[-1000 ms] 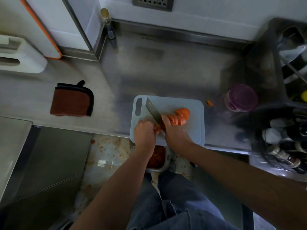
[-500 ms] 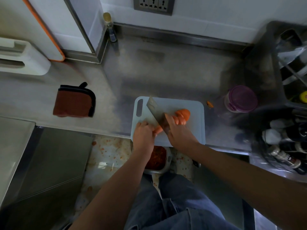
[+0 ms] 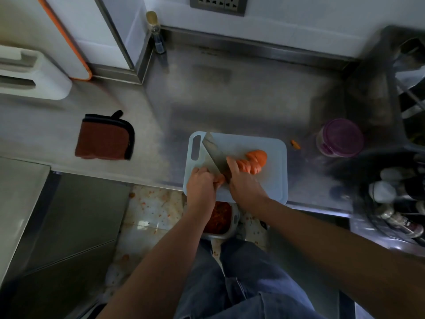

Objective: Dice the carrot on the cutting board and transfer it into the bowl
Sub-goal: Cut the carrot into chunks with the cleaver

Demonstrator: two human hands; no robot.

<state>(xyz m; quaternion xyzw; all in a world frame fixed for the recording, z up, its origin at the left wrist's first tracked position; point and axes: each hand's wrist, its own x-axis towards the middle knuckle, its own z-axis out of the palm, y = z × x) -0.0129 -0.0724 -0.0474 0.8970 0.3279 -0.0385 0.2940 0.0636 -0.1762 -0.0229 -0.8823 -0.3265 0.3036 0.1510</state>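
A pale blue cutting board lies at the counter's front edge. On it is an orange carrot; cut slices fan out to the right of the blade. My right hand grips the handle of a broad knife, index finger along the blade, which points up-left. My left hand pinches the uncut carrot end just left of the blade. Below the counter edge a grey bowl of chopped orange pieces shows partly behind my left wrist.
A brown pot holder lies on the steel counter to the left. A purple-lidded jar and a stray carrot bit sit right of the board. A dark rack with bottles fills the right side. A small bottle stands at the back.
The knife has shifted slightly left along the carrot, leaving more slices to its right. My left hand has slid back a little with the remaining end. The view has tilted slightly.
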